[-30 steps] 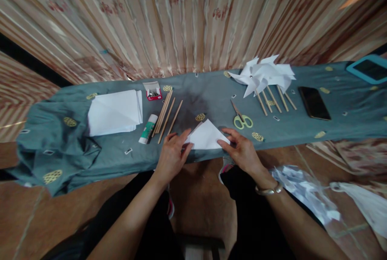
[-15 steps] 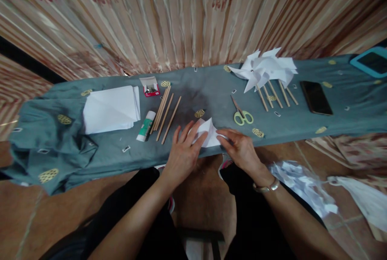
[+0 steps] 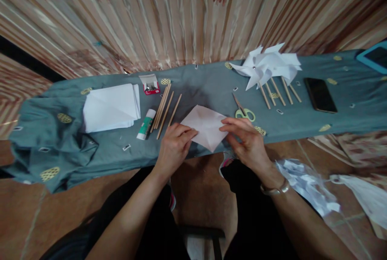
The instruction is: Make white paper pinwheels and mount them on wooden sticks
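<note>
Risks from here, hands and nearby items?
1. Both the left hand and right hand grip the paper sheet; uneven pulling might crease or tear it.
2. The scissors lie just beyond the right hand, so it may bump them.
3. Loose wooden sticks near the left hand could roll if nudged.

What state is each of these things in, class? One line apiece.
Square sheet: opened out, creased
Left hand: gripping sheet's left side
Right hand: gripping its right side
Paper stack: lying flat, edges uneven
Small box: open, metal pieces inside
Glue stick: lying down
Wooden sticks: loose, lying down
Scissors: lying down, blades apparently closed
Pinwheels: assembled, lying clustered
Phone: screen dark, lying flat
Blue device: screen dark
Clear bag: holding paper scraps
</note>
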A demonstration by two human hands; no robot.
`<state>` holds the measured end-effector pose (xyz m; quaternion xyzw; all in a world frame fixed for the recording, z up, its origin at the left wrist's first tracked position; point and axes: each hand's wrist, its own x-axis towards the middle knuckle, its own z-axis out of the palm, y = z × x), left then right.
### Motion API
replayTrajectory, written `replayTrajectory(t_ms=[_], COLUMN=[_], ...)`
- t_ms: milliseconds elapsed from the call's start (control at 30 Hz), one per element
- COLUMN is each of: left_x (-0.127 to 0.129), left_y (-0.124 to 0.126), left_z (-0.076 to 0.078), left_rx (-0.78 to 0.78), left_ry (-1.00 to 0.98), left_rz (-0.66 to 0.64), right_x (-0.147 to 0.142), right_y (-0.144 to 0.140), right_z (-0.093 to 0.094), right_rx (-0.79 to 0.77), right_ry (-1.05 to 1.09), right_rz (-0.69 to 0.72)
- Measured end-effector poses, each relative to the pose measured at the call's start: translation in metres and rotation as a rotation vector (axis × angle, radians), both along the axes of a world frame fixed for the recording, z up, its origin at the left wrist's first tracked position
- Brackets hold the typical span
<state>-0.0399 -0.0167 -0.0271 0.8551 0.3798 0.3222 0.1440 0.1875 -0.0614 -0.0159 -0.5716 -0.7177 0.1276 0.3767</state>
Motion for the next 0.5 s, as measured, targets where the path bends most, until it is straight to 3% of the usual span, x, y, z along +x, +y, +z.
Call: replayTrajectory(t_ms=[133,267,500], left_x=[-0.002,-0.006,-0.006], left_y=[0.000,-0.005,0.002], left_z=[-0.008,-0.011,-0.013], left_rx=[-0.014,-0.129,-0.211], left_ry=[0.095,0.091,-0.025], left_rz=[-0.044,-0.093,0.042], right_x=[0.003,0.009,-0.001], right_y=[-0.001,-0.004,0.008], right_z=[-0.009,-0.017,-0.014], right_rx=[-0.057,-0.138,-0.258], right_ry=[-0.177,-0.157,0.057], right_rz=[0.133,0.183,0.013])
